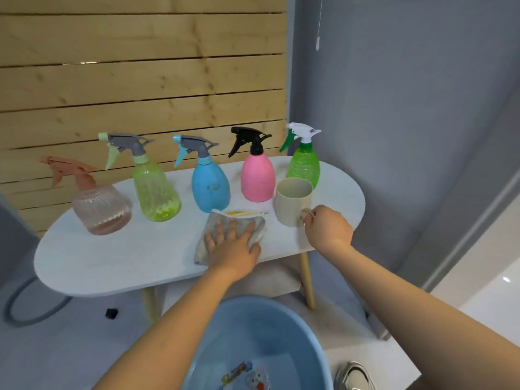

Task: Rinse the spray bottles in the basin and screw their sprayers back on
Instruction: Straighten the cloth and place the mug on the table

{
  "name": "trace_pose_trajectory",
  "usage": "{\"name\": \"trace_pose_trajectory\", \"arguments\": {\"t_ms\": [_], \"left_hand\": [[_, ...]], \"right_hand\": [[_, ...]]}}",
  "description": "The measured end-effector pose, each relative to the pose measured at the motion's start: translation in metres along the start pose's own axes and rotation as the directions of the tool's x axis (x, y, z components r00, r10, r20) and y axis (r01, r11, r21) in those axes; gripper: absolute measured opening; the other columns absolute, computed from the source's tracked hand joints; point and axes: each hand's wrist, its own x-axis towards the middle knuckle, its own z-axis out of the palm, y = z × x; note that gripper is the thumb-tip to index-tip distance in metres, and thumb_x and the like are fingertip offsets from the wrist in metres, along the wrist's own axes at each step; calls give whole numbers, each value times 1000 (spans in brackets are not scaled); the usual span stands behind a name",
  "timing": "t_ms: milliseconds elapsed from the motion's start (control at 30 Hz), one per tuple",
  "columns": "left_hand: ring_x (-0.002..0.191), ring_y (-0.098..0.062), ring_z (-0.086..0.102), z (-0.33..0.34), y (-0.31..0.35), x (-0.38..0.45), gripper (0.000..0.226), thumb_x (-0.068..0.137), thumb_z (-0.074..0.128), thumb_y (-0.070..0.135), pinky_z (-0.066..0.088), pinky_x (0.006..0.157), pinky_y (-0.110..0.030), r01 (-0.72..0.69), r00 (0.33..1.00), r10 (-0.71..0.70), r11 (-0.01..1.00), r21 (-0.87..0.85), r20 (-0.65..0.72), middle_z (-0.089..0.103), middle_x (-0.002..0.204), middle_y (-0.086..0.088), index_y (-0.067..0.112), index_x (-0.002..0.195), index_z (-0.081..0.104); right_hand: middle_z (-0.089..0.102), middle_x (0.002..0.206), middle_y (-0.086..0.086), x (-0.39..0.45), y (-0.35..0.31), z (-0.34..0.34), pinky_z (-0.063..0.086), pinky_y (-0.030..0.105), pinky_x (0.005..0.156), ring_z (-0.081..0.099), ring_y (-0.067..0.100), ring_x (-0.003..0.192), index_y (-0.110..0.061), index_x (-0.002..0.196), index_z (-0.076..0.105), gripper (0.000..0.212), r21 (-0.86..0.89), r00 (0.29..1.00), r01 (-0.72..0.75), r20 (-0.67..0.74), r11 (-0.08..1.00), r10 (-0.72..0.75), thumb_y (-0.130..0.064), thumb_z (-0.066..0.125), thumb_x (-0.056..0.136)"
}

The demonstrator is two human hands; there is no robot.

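Several spray bottles stand in a row on the white oval table, all with sprayers on: a clear pinkish one, a yellow-green one, a blue one, a pink one with a black sprayer and a green one with a white sprayer. My left hand lies flat on a grey cloth at the table's front. My right hand grips the handle of a beige cup. The blue basin sits on the floor below, between my arms.
A wooden slat wall stands behind the table, a grey wall to the right. A grey hose and a small black part lie on the floor at left. A shoe shows beside the basin. Yellow residue marks the table by the cloth.
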Motion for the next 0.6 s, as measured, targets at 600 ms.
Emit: {"name": "trace_pose_trajectory", "arguments": {"t_ms": [600], "left_hand": [[146, -28, -5, -32, -192, -58, 61, 92, 27, 53, 0, 114, -57, 459, 887, -460, 888, -35, -36, -1, 160, -3, 41, 149, 7]], "right_hand": [[63, 93, 12, -59, -90, 30, 34, 33, 65, 52, 31, 82, -12, 92, 48, 31, 116, 968, 251, -16, 961, -251, -35, 29, 99]]}}
